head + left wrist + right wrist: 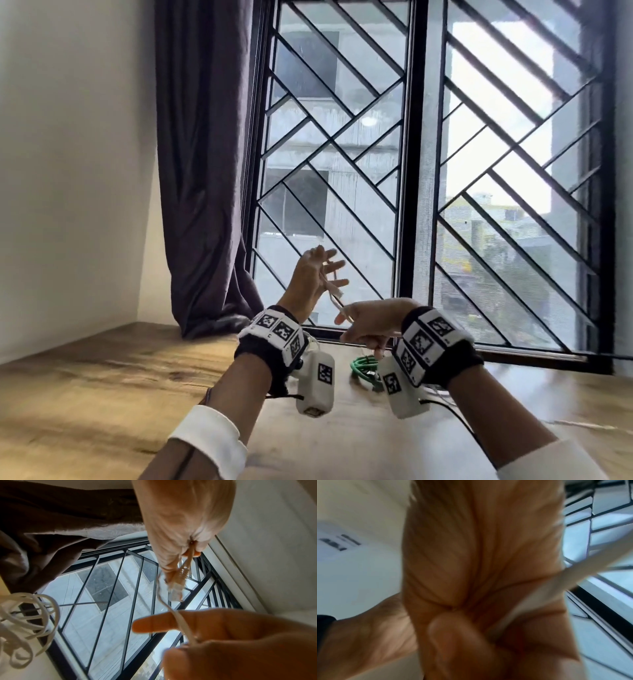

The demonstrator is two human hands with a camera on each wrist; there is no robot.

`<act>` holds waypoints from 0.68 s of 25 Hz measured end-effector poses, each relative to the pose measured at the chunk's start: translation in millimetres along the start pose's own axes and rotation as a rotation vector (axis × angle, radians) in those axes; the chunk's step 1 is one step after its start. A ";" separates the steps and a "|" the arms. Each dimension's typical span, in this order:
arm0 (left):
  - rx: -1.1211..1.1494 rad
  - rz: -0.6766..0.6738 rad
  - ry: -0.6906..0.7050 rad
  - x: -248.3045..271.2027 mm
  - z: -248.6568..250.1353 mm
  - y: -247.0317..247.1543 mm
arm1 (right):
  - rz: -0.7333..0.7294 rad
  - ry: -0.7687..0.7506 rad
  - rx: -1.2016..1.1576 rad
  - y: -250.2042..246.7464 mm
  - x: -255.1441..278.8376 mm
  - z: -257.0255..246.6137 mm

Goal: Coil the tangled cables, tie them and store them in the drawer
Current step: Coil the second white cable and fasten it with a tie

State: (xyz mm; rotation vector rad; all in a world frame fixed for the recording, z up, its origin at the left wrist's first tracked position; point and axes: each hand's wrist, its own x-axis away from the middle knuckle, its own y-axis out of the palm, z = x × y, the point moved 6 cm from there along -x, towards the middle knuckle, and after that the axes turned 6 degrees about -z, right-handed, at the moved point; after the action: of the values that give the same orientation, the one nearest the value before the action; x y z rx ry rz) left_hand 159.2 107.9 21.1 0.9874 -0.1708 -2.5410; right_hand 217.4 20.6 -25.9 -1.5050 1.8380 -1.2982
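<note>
My left hand (320, 270) is raised in front of the window. It pinches a flat white cable (334, 294) just behind its clear plug (177, 588), with the other fingers spread. The cable runs down into my right hand (368, 323), which grips it lower and to the right; in the right wrist view the white cable (565, 582) crosses the palm of that hand (479, 561). The rest of the white cable hangs as loose tangled loops (25, 615). A green cable (363, 366), coiled, lies on the wooden table (102, 377) under my right hand.
A barred window (428, 171) fills the back, and a dark curtain (205, 171) hangs to its left down to the table. A white wall (68, 171) closes the left side. No drawer is in view.
</note>
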 end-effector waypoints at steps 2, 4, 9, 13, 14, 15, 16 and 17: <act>-0.147 0.129 0.017 -1.6 -5.9 -16.3 | -0.059 0.001 0.164 0.8 10.7 -4.6; -0.407 0.199 0.086 0.4 -4.5 -26.2 | -0.027 -0.076 0.243 -7.2 20.7 -12.0; -0.863 -0.012 0.195 16.3 -11.1 -16.1 | 0.722 -0.297 0.365 -78.5 66.3 -23.9; -0.804 0.021 0.273 29.4 6.9 -14.3 | 0.981 -0.514 0.040 -82.0 65.5 -15.8; -0.703 0.000 0.211 33.6 4.9 -13.7 | 1.010 -0.534 0.002 -76.4 60.9 -14.7; -0.581 -0.044 0.108 36.7 -2.6 -13.4 | 1.035 -0.532 -0.011 -68.9 55.5 -11.4; -0.463 -0.105 -0.016 40.6 -11.0 -11.8 | 1.056 -0.524 -0.023 -60.8 49.7 -6.8; -0.369 -0.170 -0.132 45.0 -19.2 -10.4 | 1.069 -0.506 -0.042 -51.9 43.3 -0.2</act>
State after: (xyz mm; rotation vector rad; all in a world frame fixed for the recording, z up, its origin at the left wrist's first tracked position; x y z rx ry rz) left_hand 138.7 99.3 -23.7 0.7169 0.3489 -2.6562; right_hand 230.4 -17.8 28.2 -0.5478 1.8404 -0.3241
